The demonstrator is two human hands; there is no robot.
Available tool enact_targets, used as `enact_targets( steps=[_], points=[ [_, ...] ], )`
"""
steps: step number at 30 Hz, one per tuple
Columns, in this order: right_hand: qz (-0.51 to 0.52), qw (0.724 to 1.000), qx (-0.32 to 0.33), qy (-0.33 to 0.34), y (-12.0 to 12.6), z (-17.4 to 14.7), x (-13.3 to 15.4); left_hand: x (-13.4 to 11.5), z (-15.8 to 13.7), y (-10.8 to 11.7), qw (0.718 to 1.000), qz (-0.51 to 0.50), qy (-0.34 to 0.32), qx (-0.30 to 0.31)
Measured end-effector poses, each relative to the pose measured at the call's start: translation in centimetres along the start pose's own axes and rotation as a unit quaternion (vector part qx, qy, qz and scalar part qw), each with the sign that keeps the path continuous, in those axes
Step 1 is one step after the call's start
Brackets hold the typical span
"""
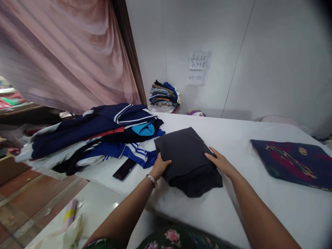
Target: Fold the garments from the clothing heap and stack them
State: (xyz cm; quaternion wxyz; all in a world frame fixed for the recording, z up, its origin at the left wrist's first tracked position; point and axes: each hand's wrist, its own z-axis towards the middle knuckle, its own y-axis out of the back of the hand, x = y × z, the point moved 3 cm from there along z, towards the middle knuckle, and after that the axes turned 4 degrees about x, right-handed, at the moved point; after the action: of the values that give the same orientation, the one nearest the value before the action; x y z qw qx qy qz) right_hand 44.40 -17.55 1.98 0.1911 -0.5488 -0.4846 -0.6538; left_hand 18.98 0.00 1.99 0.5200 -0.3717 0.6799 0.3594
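Observation:
A dark grey garment (185, 152), folded into a rough square, lies on the white-covered table (233, 135) in front of me. Its near part shows a blacker, loosely bunched layer, and I cannot tell what kind of garment it is. My left hand (160, 166) grips its left edge, thumb on top and the other fingers mostly hidden below. On the opposite edge, my right hand (218, 160) pinches the cloth, its lower fingers out of sight. A black phone (125, 169) lies to the left of my left hand.
Piled clothes (85, 135) in navy, blue and white cover the table's left. A folded patterned navy garment (295, 162) lies at right. Behind the table stands a stack of folded clothes (163, 95). A pink curtain (77, 52) hangs at left; paper notes (199, 60) are on the wall.

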Motion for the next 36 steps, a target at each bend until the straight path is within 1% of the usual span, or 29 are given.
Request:
enact_targets(
  steps=[2, 4, 5, 7, 9, 10, 11, 12, 13, 15, 16, 18, 21, 23, 24, 26, 27, 30, 32, 34, 36],
  points=[
    [0.024, 0.999, -0.03, -0.039, 0.4, 0.0, 0.1, -0.1, 0.1, 0.6, 0.999, 0.031, -0.014, -0.009],
    [0.066, 0.994, -0.042, -0.081, 0.5, 0.2, -0.1, -0.6, 0.0, 1.4, 0.994, 0.102, -0.032, -0.031],
    [0.089, 0.99, -0.04, -0.099, 0.5, 0.3, -0.3, -1.1, -0.1, 1.8, 0.987, 0.148, -0.048, -0.048],
    [0.126, 0.984, -0.029, -0.123, 0.3, 0.5, -0.8, -2.4, -0.7, 1.9, 0.964, 0.231, -0.11, -0.077],
    [0.144, 0.981, -0.016, -0.126, 0.2, 0.6, -1.0, -3.8, -1.5, 0.9, 0.931, 0.29, -0.211, -0.069],
    [0.149, 0.981, -0.011, -0.123, 0.2, 0.6, -1.0, -4.3, -2.0, 0.0, 0.91, 0.318, -0.263, -0.046],
    [0.152, 0.981, -0.005, -0.118, 0.2, 0.6, -1.0, -4.6, -2.4, -1.1, 0.885, 0.35, -0.306, -0.01],
    [0.155, 0.982, 0.001, -0.112, 0.2, 0.5, -0.9, -4.5, -2.8, -2.2, 0.858, 0.387, -0.335, 0.033],
    [0.156, 0.982, 0.007, -0.107, 0.2, 0.5, -0.8, -4.1, -3.2, -3.3, 0.831, 0.425, -0.35, 0.077],
    [0.144, 0.984, 0.016, -0.104, 0.3, 0.4, -0.7, -2.8, -3.6, -5.0, 0.788, 0.487, -0.347, 0.148],
    [0.127, 0.986, 0.024, -0.106, 0.3, 0.4, -0.8, -2.1, -3.7, -5.4, 0.774, 0.507, -0.341, 0.167],
    [0.082, 0.991, 0.04, -0.098, 0.3, 0.6, -1.1, -1.0, -3.7, -5.7, 0.761, 0.526, -0.337, 0.176],
    [0.029, 0.997, 0.053, -0.037, 0.4, 1.2, -1.9, -0.4, -3.6, -5.5, 0.765, 0.515, -0.346, 0.171],
    [0.011, 0.998, 0.059, -0.003, 0.5, 1.5, -2.4, -0.5, -3.6, -5.4, 0.779, 0.493, -0.346, 0.172],
    [0.003, 0.998, 0.063, 0.002, 0.5, 1.7, -2.6, -0.6, -3.6, -5.3, 0.791, 0.478, -0.342, 0.173],
    [-0.017, 0.998, 0.056, -0.009, 0.6, 1.7, -2.8, -0.8, -3.7, -5.3, 0.819, 0.435, -0.331, 0.175],
    [-0.03, 0.999, 0.039, -0.02, 0.6, 1.6, -2.9, -1.0, -3.7, -5.3, 0.833, 0.412, -0.324, 0.179],
    [-0.064, 0.995, -0.049, -0.062, 0.6, 0.7, -3.0, -1.6, -3.2, -4.9, 0.862, 0.357, -0.296, 0.206],
    [-0.049, 0.991, -0.095, -0.077, 0.3, -0.5, -3.0, -2.5, -2.1, -4.0, 0.875, 0.335, -0.28, 0.209],
    [0.007, 0.988, -0.122, -0.097, 0.0, -2.0, -3.3, -3.8, 0.0, -2.6, 0.885, 0.33, -0.283, 0.165],
    [0.087, 0.979, -0.132, -0.128, -0.3, -3.7, -3.6, -5.1, 2.9, -1.0, 0.887, 0.342, -0.293, 0.105]
  ],
)
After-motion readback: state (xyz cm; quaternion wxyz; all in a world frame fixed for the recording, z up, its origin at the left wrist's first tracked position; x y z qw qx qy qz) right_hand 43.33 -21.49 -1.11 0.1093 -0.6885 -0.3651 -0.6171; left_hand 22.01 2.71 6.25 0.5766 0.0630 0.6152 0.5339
